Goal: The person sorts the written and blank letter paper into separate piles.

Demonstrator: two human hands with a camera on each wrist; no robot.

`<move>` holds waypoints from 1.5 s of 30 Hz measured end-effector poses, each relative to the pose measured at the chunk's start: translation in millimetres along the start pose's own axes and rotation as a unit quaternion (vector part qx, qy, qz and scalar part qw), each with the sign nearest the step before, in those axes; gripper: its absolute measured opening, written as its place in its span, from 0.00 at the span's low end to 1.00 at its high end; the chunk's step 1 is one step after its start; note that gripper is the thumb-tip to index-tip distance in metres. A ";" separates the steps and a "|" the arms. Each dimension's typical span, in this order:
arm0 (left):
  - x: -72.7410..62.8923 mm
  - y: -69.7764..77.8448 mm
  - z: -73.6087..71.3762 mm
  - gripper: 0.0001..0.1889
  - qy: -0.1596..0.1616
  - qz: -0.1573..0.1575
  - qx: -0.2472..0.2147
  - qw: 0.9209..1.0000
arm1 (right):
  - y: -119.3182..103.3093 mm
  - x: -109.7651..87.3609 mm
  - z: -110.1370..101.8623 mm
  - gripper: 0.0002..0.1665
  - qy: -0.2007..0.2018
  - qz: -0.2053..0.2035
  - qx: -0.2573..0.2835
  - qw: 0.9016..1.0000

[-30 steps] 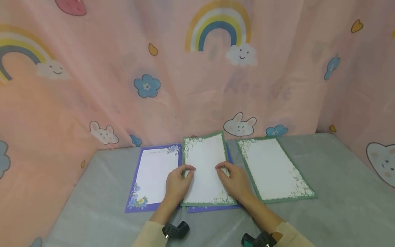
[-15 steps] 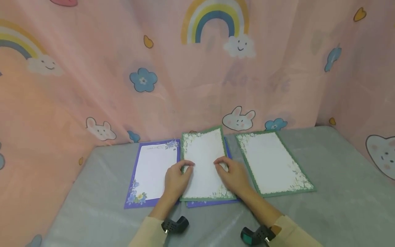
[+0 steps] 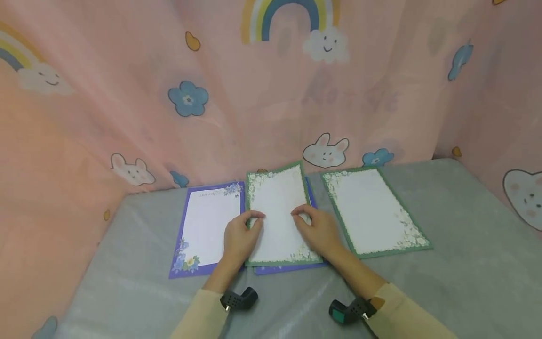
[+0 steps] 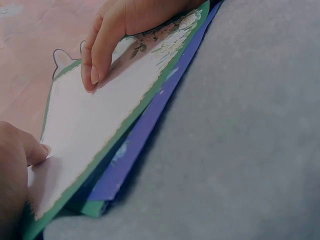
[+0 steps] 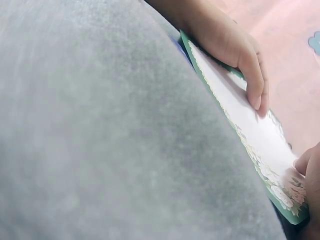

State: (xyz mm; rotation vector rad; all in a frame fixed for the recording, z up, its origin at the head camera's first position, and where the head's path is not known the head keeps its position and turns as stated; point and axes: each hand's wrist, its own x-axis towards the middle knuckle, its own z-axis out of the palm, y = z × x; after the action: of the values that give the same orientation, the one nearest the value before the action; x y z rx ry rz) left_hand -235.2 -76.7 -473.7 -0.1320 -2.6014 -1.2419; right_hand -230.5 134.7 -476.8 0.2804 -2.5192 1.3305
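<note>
In the head view a green-bordered sheet of decorated writing paper (image 3: 276,188) stands in the middle, its top right corner raised. My left hand (image 3: 240,238) holds its left edge and my right hand (image 3: 320,234) its right edge. Curved thumbs and index fingers lie over the white face; the other fingers are mostly hidden. Beneath it a purple-bordered sheet (image 4: 125,160) shows along the lower edge, with a gap between the two in the left wrist view. A green corner (image 4: 90,207) pokes out lower still.
To the left a purple-bordered sheet with blue flowers (image 3: 211,226) lies flat, partly behind the left hand. Another green-bordered sheet (image 3: 372,212) lies on the right. All are on a grey cloth-covered table (image 3: 461,226), with a pink printed curtain (image 3: 262,103) behind.
The head view has tipped downward, so table and sheets appear higher in it. Both hands keep their places on the green-bordered sheet.
</note>
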 end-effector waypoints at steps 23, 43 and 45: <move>1.1 3.0 -1.6 0.07 -0.015 -0.007 0.006 1.000 | -3.3 3.5 -3.7 0.09 -0.019 0.004 0.000 1.000; 2.1 0.4 -0.9 0.08 -0.019 -0.002 0.011 1.000 | -1.0 3.6 -2.8 0.08 -0.014 -0.006 -0.002 1.000; 2.9 1.4 -1.5 0.08 -0.019 -0.002 0.012 1.000 | -1.9 4.3 -3.5 0.09 -0.016 -0.007 -0.002 1.000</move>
State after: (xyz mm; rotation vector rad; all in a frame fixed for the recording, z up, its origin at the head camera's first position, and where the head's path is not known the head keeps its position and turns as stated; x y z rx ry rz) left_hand -237.4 -77.1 -471.0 -0.1483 -2.6497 -1.2205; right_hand -233.4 136.3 -472.0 0.3193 -2.5416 1.3257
